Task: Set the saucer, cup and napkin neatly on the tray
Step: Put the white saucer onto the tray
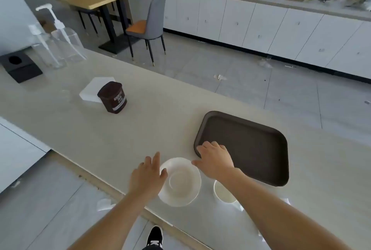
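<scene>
A white saucer (181,182) lies on the counter near its front edge. My left hand (147,173) is at its left rim, fingers apart, holding nothing. My right hand (215,159) hovers over the saucer's right rim and the near-left corner of the dark brown tray (253,145), fingers spread, also holding nothing. The tray has nothing on it. A white cup (221,192) stands right of the saucer, partly hidden under my right forearm. A white napkin stack (94,89) lies far left on the counter, behind a cocoa tin.
A brown cocoa tin (113,97) stands in front of the napkins. Two clear pump bottles (60,45) and a black box (20,67) sit at the counter's far left. Beyond the counter are chairs, a table and white cabinets.
</scene>
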Available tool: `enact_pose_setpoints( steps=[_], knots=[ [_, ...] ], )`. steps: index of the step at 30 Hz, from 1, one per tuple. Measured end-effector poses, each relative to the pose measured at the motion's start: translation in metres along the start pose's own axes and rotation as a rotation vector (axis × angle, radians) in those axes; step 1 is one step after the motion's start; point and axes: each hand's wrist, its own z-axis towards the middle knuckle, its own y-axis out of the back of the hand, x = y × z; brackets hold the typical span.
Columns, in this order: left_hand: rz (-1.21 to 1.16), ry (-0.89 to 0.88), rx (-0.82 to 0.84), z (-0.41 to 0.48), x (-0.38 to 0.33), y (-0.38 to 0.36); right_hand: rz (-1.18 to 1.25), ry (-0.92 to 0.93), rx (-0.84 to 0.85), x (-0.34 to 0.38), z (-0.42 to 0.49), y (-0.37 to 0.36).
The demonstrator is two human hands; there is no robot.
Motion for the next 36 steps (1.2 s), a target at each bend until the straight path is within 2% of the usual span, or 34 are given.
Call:
enact_pose_setpoints(
  steps=[6, 20, 29, 36],
  knots=[
    [-0.125, 0.103, 0.094, -0.005, 0.001, -0.016, -0.065, 0.0, 0.159, 0.007, 0.008, -0.012],
    [-0.418, 0.218, 0.051, -0.002, 0.001, -0.03, 0.016, -0.124, 0.376, 0.011, 0.024, -0.031],
    [-0.745, 0.324, 0.046, 0.017, -0.014, -0.014, 0.209, -0.215, 0.274, -0.009, 0.036, -0.013],
    [-0.816, 0.254, 0.014, 0.052, -0.047, 0.007, 0.326, -0.352, 0.169, -0.048, 0.04, 0.002]
  ],
)
